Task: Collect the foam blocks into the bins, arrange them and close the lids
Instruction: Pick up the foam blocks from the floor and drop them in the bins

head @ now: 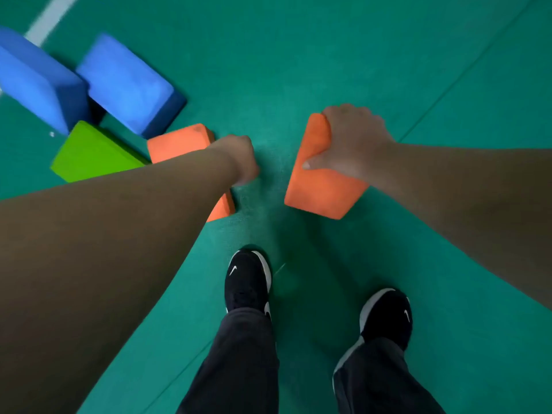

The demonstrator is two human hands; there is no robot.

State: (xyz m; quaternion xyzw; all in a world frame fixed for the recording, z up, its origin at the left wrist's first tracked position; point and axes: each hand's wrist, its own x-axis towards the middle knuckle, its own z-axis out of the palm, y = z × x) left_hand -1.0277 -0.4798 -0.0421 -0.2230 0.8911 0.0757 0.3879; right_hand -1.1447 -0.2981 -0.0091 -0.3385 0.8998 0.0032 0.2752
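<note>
Green matting (328,55) with a white line (50,16) at 11 o'clock fills my remote feed, and the person wearing the camera stands bent over it, both bare forearms stretched down toward the middle of the picture. At 3 o'clock from centre, the right hand (352,141) grips the right orange foam block (319,189), with the fingers wrapped over its far edge and the thumb pressed flat across its near face. That block is tilted, and I cannot tell whether its lower corner touches the mat. At 9 o'clock from centre, the left hand (239,158) sits at the right edge of the left orange foam block (179,144), which lies under the forearm. Its fingers curl downward, but motion blur keeps me from telling whether they clamp the foam. Just beside this block, further toward 9 o'clock, lies a green foam block (92,153). Two blue foam blocks, the far blue block (35,79) and the near blue block (125,82), lie side by side at 10 o'clock. Toward 6 o'clock, two black trainers, the left one (248,279) and the right one (388,315), stand apart on the mat below dark trouser legs (239,369).
</note>
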